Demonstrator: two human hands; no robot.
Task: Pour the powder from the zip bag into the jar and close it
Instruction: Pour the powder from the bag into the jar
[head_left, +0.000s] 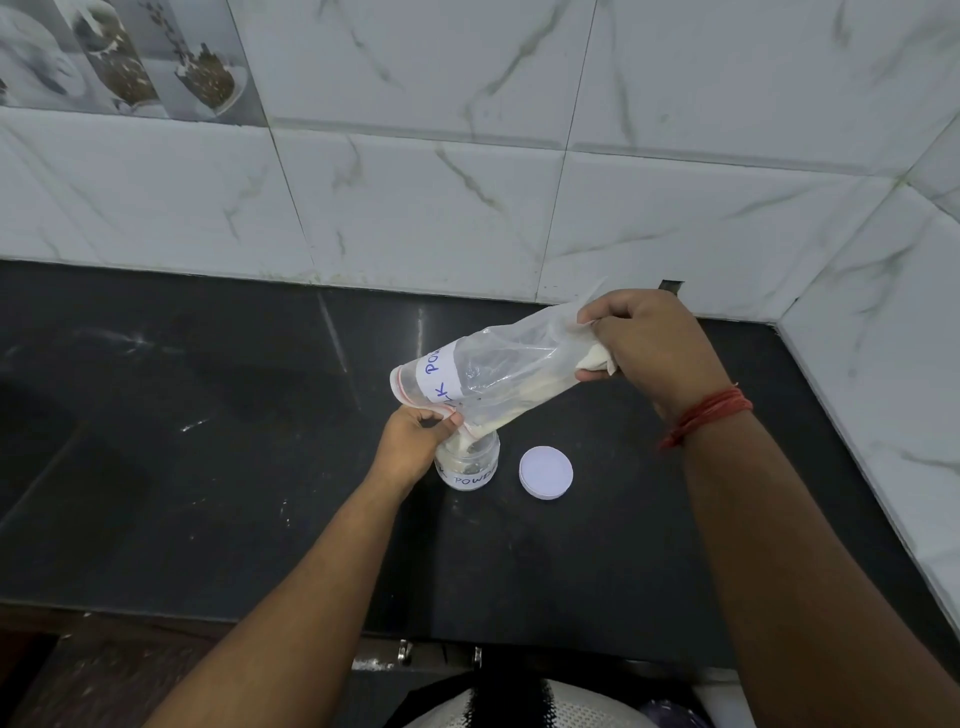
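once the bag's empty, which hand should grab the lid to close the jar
Right, probably. The white lid lies on the jar's right, under the right hand; the left hand pinches the bag mouth beside the jar.

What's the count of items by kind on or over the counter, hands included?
Hands: 2, left hand and right hand
Zip bag: 1
Jar: 1
Lid: 1
Total: 5
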